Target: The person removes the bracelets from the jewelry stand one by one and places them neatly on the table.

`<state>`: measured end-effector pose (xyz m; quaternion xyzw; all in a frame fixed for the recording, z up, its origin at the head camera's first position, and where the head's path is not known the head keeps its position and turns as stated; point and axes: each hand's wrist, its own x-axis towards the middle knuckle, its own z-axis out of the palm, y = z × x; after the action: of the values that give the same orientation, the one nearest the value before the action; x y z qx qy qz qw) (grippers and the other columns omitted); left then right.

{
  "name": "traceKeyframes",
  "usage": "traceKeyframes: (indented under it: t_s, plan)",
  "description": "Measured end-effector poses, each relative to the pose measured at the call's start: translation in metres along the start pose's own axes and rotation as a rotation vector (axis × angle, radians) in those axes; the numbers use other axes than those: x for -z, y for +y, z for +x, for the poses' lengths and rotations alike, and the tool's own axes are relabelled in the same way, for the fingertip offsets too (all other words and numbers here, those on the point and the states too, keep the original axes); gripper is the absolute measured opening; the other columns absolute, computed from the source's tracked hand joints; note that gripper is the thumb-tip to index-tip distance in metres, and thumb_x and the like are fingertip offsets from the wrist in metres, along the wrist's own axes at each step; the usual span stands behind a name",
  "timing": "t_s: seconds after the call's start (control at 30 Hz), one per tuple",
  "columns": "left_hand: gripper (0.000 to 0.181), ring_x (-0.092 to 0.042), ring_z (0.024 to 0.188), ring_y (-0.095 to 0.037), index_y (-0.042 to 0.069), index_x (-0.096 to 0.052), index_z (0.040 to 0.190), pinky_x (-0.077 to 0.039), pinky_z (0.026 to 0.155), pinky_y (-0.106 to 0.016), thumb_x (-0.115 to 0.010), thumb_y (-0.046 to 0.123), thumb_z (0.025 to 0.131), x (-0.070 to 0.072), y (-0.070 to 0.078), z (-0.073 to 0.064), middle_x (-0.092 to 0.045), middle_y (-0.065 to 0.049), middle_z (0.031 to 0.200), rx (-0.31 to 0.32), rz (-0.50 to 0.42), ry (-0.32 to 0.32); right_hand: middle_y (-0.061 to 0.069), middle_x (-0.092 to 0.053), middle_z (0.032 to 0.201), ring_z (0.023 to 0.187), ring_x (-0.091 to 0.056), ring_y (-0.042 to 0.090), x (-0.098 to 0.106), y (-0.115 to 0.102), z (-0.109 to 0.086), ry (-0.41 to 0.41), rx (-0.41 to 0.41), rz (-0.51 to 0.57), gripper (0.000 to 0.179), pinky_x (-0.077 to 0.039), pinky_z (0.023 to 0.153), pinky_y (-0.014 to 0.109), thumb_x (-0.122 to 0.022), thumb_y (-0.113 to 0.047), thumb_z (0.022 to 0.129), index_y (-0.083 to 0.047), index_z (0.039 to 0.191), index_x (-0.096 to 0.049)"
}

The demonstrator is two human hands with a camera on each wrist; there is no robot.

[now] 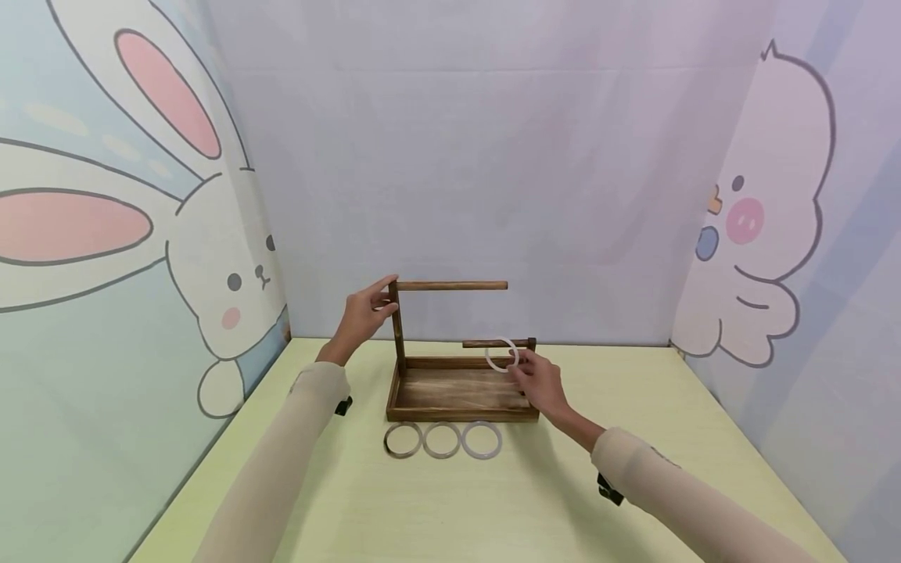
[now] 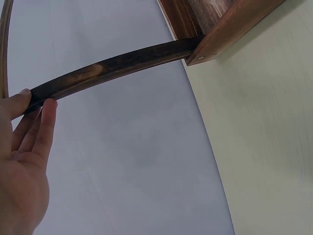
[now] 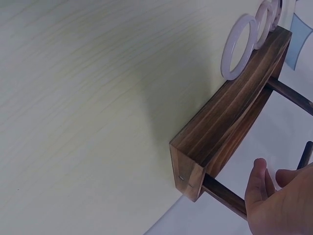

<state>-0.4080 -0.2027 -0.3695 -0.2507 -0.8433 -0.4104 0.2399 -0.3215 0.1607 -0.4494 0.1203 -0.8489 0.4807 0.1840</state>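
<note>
A dark brown wooden bangle stand [image 1: 461, 389] has a tray base, a tall post on the left and a short post on the right, each with a rod pointing inward. My left hand [image 1: 360, 319] pinches the top of the tall post [image 2: 112, 68] between thumb and fingers. Beside the short post, my right hand [image 1: 543, 385] holds a white bangle [image 1: 488, 357] upright by its right edge. This bangle overlaps the lower rod [image 1: 473, 344] in the head view. In the right wrist view it is mostly hidden behind the hand.
Three bangles lie in a row on the pale table before the tray: a dark mottled one [image 1: 403, 457], a greyish one [image 1: 441, 457] and a lavender one [image 1: 482, 457]. The upper rod [image 1: 454, 286] extends above the tray. A curtain [image 1: 479, 156] hangs behind the table.
</note>
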Motion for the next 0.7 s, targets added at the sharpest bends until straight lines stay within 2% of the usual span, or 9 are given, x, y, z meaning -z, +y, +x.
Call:
traceKeyframes:
  t_s: [0.1, 0.2, 0.43, 0.7]
  plan:
    - [0.062, -0.073, 0.109, -0.035, 0.017, -0.054, 0.153, -0.063, 0.085, -0.046, -0.072, 0.0, 0.097, 0.001, 0.0, -0.001, -0.071, -0.023, 0.126, -0.003, -0.001, 0.002, 0.022, -0.077, 0.098, 0.084, -0.077, 0.039, -0.002, 0.0, 0.0, -0.008, -0.011, 0.027, 0.021, -0.062, 0.065, 0.032, -0.071, 0.003, 0.096, 0.003, 0.117, -0.072]
    - [0.062, -0.073, 0.109, -0.035, 0.017, -0.055, 0.153, -0.063, 0.086, -0.046, -0.072, -0.001, 0.097, 0.001, 0.001, -0.002, -0.071, -0.024, 0.125, -0.002, -0.012, 0.001, 0.024, -0.077, 0.098, 0.086, -0.076, 0.043, -0.003, 0.0, 0.0, -0.021, -0.024, 0.074, 0.021, -0.064, 0.068, 0.046, -0.07, 0.004, 0.097, 0.004, 0.117, -0.071]
    - [0.063, -0.073, 0.109, -0.035, 0.017, -0.054, 0.153, -0.063, 0.086, -0.045, -0.072, -0.002, 0.096, 0.002, 0.0, -0.003, -0.071, -0.024, 0.126, 0.013, -0.012, -0.001, 0.024, -0.077, 0.097, 0.083, -0.077, 0.037, -0.007, -0.002, 0.001, -0.055, -0.059, 0.094, 0.023, -0.064, 0.066, 0.042, -0.07, 0.0, 0.098, 0.003, 0.121, -0.07]
    - [0.064, -0.073, 0.108, -0.034, 0.02, -0.053, 0.154, -0.063, 0.087, -0.045, -0.072, -0.001, 0.097, 0.001, -0.002, 0.001, -0.07, -0.023, 0.127, 0.015, -0.019, -0.005, 0.027, -0.076, 0.101, 0.082, -0.078, 0.032, -0.015, -0.01, 0.005, -0.067, -0.104, 0.14, 0.023, -0.064, 0.074, 0.051, -0.07, -0.001, 0.099, 0.001, 0.122, -0.071]
